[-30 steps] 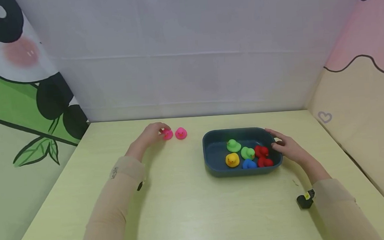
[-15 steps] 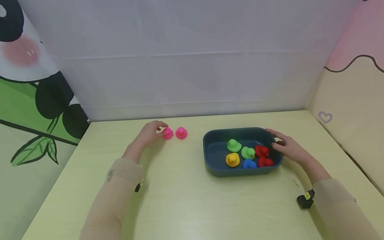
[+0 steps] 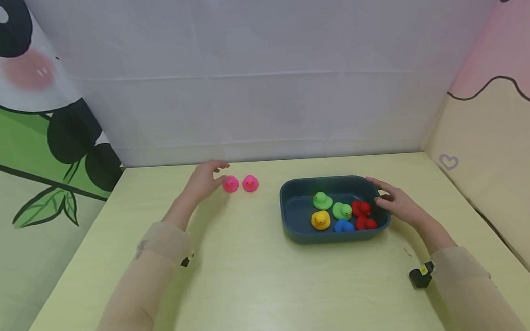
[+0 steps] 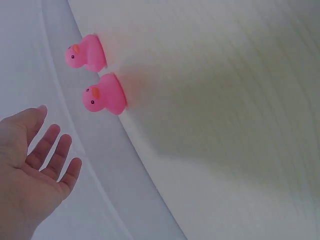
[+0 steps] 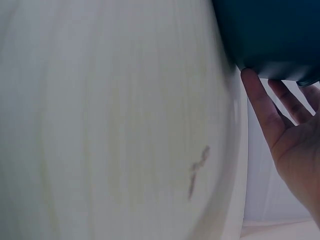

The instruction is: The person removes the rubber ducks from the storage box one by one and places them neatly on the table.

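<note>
Two pink rubber ducks stand side by side near the back of the table: a left one (image 3: 230,184) and a right one (image 3: 250,183). My left hand (image 3: 205,181) is spread just left of the left duck, holding nothing; the left wrist view shows bent, parted fingers (image 4: 58,155) apart from both ducks. With my right hand (image 3: 399,205) I hold the right end of a dark blue tray (image 3: 294,200), thumb over the rim. Fingers (image 5: 264,106) lie against its outer wall in the right wrist view.
Inside the tray sit two green ducks (image 3: 323,201), a yellow duck (image 3: 320,221), a blue duck (image 3: 343,226) and two red ducks (image 3: 361,208). The pale wooden table (image 3: 245,288) ends at a white cloth wall (image 3: 261,110); printed cloths flank both sides.
My left hand has let go of the left pink duck and drawn back up and left, its fingers parting. The right hand and tray have stayed put.
</note>
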{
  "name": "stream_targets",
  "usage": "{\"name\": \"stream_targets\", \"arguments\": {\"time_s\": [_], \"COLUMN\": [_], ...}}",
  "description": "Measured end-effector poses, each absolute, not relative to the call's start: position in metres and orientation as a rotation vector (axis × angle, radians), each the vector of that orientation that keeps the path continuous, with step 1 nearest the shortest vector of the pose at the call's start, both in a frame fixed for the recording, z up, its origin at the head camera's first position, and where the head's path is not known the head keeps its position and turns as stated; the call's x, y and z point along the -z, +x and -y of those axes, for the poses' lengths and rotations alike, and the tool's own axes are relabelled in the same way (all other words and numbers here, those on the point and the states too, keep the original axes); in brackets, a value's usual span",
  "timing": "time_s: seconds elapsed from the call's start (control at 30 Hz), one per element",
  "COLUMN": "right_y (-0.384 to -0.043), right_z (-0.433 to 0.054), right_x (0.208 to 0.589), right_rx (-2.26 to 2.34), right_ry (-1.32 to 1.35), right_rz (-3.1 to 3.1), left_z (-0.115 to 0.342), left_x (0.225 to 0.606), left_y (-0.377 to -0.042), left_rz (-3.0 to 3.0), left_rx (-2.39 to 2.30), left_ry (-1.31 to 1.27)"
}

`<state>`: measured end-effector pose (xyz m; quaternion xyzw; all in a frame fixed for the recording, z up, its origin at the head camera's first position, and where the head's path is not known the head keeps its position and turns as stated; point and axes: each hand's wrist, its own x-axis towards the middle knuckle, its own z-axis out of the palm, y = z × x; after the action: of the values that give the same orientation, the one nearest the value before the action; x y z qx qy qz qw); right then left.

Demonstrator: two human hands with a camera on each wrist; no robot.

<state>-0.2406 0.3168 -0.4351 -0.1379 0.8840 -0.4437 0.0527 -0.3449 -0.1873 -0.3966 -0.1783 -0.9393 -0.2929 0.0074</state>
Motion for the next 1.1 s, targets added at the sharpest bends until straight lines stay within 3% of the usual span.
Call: {"name": "stream_targets", "arguments": {"time_s": [0.67, 1.1], "right_y": [-0.239, -0.239], "right_z": [-0.317, -0.318], "right_x": [0.432, 0.429], "right_rx": [1.342, 1.314], "right_ry": [-0.409, -0.411], "right_rz": [-2.666, -2.662], "left_z": [0.161, 0.139], "left_x": [0.365, 0.354], "left_y": [-0.311, -0.292], "left_rz": [2.68, 2.628], "left_rx": [1.297, 1.553], "left_ry": [-0.436, -0.522]}}
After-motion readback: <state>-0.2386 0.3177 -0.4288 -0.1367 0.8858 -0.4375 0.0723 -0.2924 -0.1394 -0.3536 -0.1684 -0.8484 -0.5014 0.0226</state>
